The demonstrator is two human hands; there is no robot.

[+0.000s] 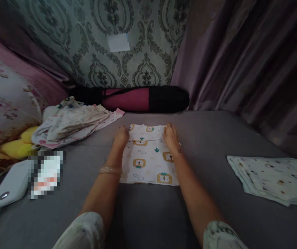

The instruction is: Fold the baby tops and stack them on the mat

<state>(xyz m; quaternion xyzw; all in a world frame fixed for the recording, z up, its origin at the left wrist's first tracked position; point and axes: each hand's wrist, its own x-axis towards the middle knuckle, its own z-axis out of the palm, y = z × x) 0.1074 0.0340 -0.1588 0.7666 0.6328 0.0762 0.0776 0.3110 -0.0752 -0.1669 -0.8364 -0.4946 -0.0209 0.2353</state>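
- L hand (121,135) pinches printed cloth (150,160) at far L corner; R hand (170,135) pinches far R corner;
- prob. mid-fold; next calls for smoothing cloth's far flap (141,132) flat

1. Your cloth (149,155) lies on the bed (148,214), between your left hand (121,135) and your right hand (171,134), extending from them toward you.
2. Left of your left hand, you have the clothes pile (73,122), stretching farther back than that hand.
3. Farther left, past the pile, is the pillow (8,91).
4. Right of your right hand, well apart and nearer you, lies a second cloth (272,180).
5. Beyond both your hands, a long bag (127,99) lies before the wall (148,45).
6. Beyond your right hand, to its right, hangs the curtain (228,58).
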